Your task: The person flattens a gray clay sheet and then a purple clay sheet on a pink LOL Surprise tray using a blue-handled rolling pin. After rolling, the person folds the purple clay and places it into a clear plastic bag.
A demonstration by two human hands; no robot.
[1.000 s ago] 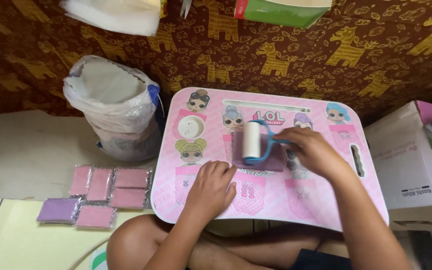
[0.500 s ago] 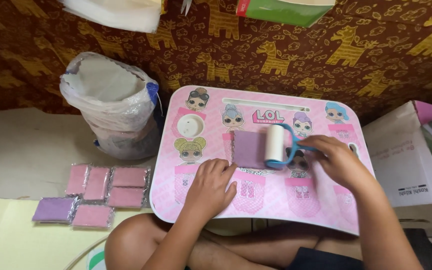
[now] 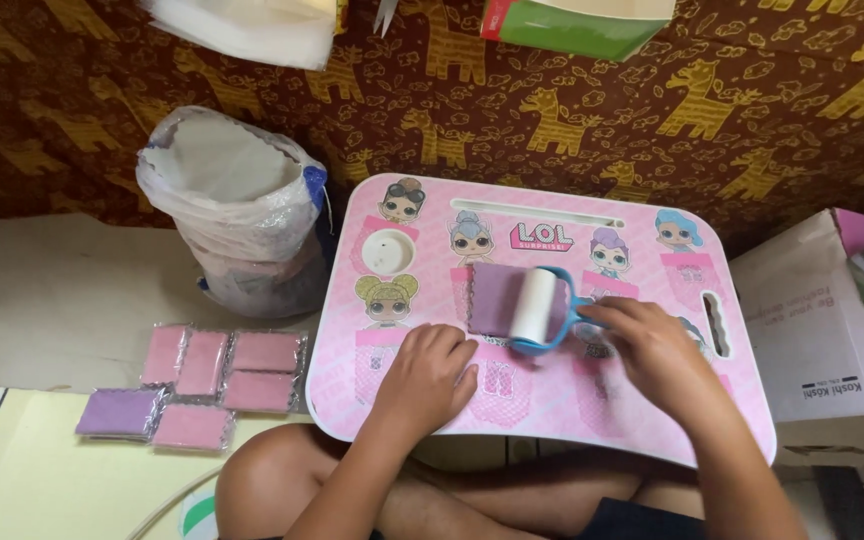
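Observation:
A pink lap table (image 3: 652, 420) with cartoon doll pictures stands over my crossed legs. On it lies a small purple square of cloth (image 3: 492, 298). My right hand (image 3: 657, 345) grips the blue handle of a white lint roller (image 3: 535, 308), whose roll rests on the cloth's right edge. My left hand (image 3: 427, 378) lies flat on the table just below the cloth, fingers near its lower edge.
Several wrapped pink and purple squares (image 3: 207, 385) lie on the floor at the left. A plastic-lined sack (image 3: 237, 215) stands behind them. A cardboard box (image 3: 817, 340) sits to the right. A giraffe-patterned cloth (image 3: 552, 120) covers the floor behind.
The roller went from the cloth's left part rightward past its edge, then came back a little onto its right edge. My left hand stayed in place.

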